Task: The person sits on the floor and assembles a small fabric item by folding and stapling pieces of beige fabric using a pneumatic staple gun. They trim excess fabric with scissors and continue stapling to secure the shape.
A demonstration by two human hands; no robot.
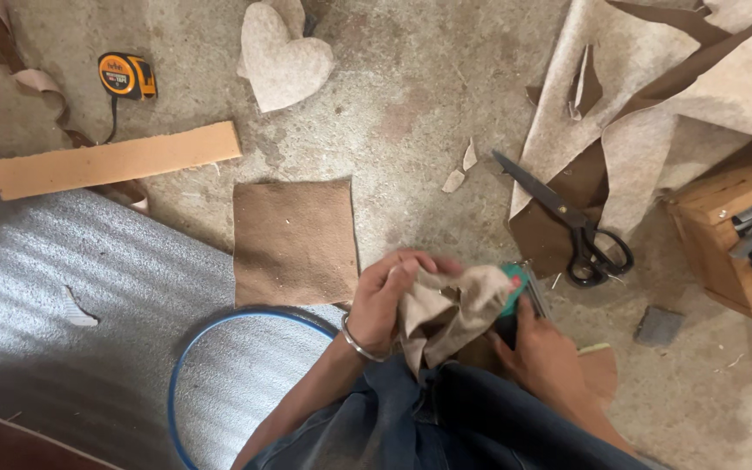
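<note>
**Head view: two hands working a folded scrap of tan material over the lap**

Head camera is looking down at a seated person in jeans on a concrete floor. The left hand [386,296], a metal bangle on its wrist, is pinching the top of a crumpled piece of beige material [446,315], fingers curled tight onto the fold. The right hand [543,352] is closing around a green-and-black handheld tool [518,300], apparently a stapler, whose nose is pressing against the same piece. The piece is sitting between both hands, just above the knees.

To do this well, the fold probably wants to be kept taut and flat where the tool bites, with the fingertips staying clear of the nose.

Lying around: a brown square of material [296,242] just beyond the left hand, black scissors [573,224] on a large pale sheet [646,96], a heart-shaped cut-out [282,63], a yellow tape measure [127,76], a long tan strip [115,160], a blue hoop [219,352] on a grey mat [80,296], and a wooden box [733,226] at the right.
</note>
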